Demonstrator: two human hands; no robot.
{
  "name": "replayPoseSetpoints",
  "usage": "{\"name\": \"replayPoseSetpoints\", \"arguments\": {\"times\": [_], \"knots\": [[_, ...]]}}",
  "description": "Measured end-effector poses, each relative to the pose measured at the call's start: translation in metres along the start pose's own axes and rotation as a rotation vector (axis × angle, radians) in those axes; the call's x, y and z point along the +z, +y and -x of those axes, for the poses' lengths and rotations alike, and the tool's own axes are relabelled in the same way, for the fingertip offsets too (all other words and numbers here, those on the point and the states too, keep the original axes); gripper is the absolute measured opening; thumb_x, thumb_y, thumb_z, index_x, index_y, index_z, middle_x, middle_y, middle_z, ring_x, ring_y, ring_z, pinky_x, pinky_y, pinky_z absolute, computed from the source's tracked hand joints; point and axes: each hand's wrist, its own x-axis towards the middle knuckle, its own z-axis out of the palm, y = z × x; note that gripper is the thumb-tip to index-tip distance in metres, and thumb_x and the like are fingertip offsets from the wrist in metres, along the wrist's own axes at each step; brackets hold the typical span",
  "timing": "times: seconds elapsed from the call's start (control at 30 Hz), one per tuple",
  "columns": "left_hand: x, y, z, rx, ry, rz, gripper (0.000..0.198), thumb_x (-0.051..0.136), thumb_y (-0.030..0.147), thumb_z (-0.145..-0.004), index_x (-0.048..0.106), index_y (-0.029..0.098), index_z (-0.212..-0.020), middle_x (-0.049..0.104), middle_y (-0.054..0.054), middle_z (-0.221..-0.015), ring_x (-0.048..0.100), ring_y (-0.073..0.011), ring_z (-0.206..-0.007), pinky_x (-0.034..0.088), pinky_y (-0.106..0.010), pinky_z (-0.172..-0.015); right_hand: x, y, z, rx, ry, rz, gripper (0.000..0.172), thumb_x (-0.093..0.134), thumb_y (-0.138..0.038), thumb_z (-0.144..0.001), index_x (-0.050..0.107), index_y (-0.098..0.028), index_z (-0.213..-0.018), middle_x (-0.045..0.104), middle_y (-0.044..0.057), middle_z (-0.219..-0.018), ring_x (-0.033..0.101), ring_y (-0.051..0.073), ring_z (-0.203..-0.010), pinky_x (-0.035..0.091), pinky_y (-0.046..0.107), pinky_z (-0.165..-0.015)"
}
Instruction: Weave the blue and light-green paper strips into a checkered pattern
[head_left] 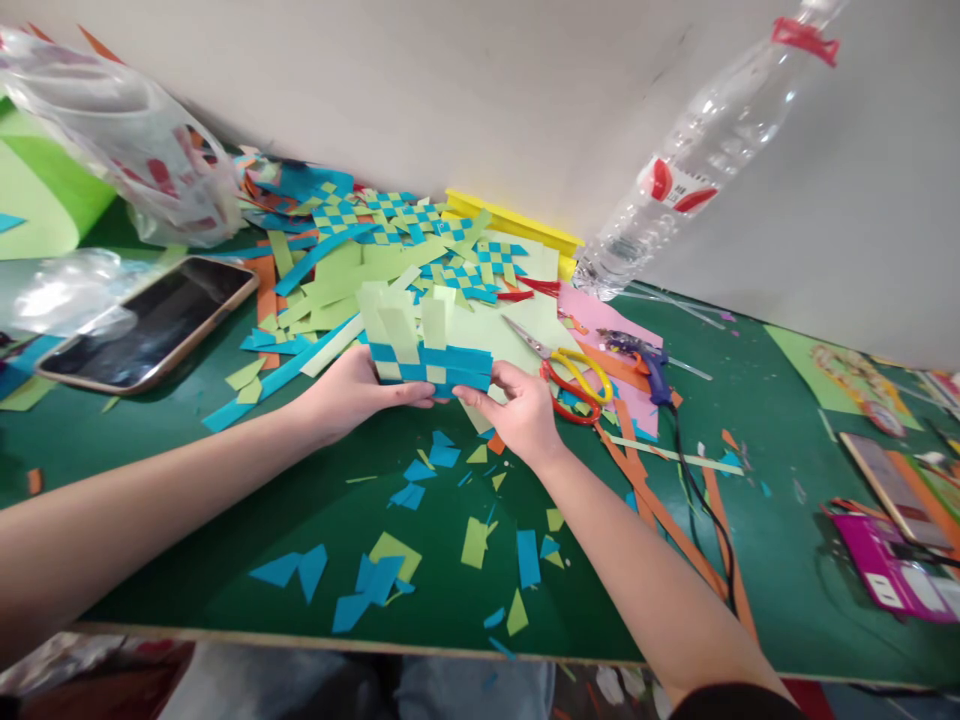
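Note:
Between my two hands is a woven paper piece [469, 362] of blue and pale green strips, held up over the table. Several pale green strip ends [397, 322] stick up from its top edge. My left hand [358, 392] grips its lower left side, thumb along the bottom edge. At the right end, my right hand [523, 408] pinches the lower corner between thumb and fingers. Scissors with red and yellow handles [576, 383] lie just right of my right hand. Behind the piece are flat blue-and-green woven pieces [397, 217] and loose paper strips [352, 280].
A phone [154, 325] lies at left near a bagged cup [161, 160]. A plastic bottle [675, 170] leans on the wall at right. A glue gun [649, 365] trails a black cord. Paper scraps [375, 580] litter the green table [202, 560].

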Motion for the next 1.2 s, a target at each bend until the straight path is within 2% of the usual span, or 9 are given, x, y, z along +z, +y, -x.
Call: {"name": "replayPoseSetpoints", "arguments": {"times": [0.13,0.33,0.47,0.63,0.9,1.2], "knots": [[-0.0007,0.0010,0.0003,0.004,0.038,-0.061,0.029,0.081,0.028,-0.066,0.072,0.019,-0.092,0.076,-0.003,-0.087,0.073,-0.0210,-0.078,0.062,-0.034,-0.077,-0.0008,-0.0028,0.0005,0.019,-0.019,0.016,0.025,0.069,-0.042,-0.078,0.067,-0.018,-0.083,0.068,0.001,-0.074,0.062,0.014,-0.068,0.052,0.027,-0.067],[-0.0010,0.0007,0.0011,0.020,0.062,-0.149,0.026,0.080,0.033,-0.066,0.072,0.021,-0.087,0.076,-0.002,-0.084,0.073,-0.0216,-0.075,0.061,-0.036,-0.078,-0.0024,-0.0081,0.0004,0.063,-0.048,0.037,0.026,0.066,-0.045,-0.081,0.067,-0.019,-0.081,0.071,0.003,-0.083,0.064,0.016,-0.076,0.054,0.030,-0.074],[-0.0016,-0.0005,0.0011,0.014,0.073,-0.194,0.029,0.080,0.036,-0.064,0.073,0.021,-0.088,0.077,-0.003,-0.087,0.073,-0.0240,-0.077,0.061,-0.038,-0.080,-0.0019,-0.0068,-0.0004,0.061,-0.008,0.079,0.026,0.064,-0.043,-0.083,0.066,-0.019,-0.073,0.070,0.002,-0.075,0.063,0.015,-0.069,0.052,0.028,-0.069],[-0.0029,-0.0026,-0.0001,-0.015,0.087,-0.186,0.028,0.081,0.036,-0.064,0.073,0.021,-0.087,0.077,-0.003,-0.087,0.073,-0.0227,-0.077,0.061,-0.036,-0.078,-0.0015,-0.0049,-0.0003,0.038,0.030,0.099,0.023,0.067,-0.040,-0.081,0.066,-0.019,-0.071,0.068,-0.001,-0.069,0.060,0.013,-0.064,0.049,0.025,-0.064],[-0.0029,-0.0027,-0.0002,-0.033,0.106,-0.161,0.029,0.082,0.035,-0.064,0.073,0.020,-0.086,0.077,-0.003,-0.086,0.073,-0.0223,-0.077,0.061,-0.036,-0.080,-0.0028,-0.0044,-0.0003,0.031,0.028,0.151,0.031,0.066,-0.043,-0.081,0.063,-0.018,-0.063,0.063,-0.001,-0.061,0.055,0.011,-0.058,0.045,0.024,-0.057],[-0.0032,-0.0037,-0.0004,-0.039,0.113,-0.149,0.032,0.082,0.036,-0.063,0.073,0.018,-0.088,0.077,-0.006,-0.087,0.073,-0.0240,-0.078,0.061,-0.037,-0.080,-0.0045,-0.0031,-0.0023,0.080,-0.019,0.027,0.026,0.067,-0.043,-0.081,0.066,-0.020,-0.070,0.071,0.000,-0.068,0.067,0.014,-0.064,0.053,0.025,-0.064]]}}
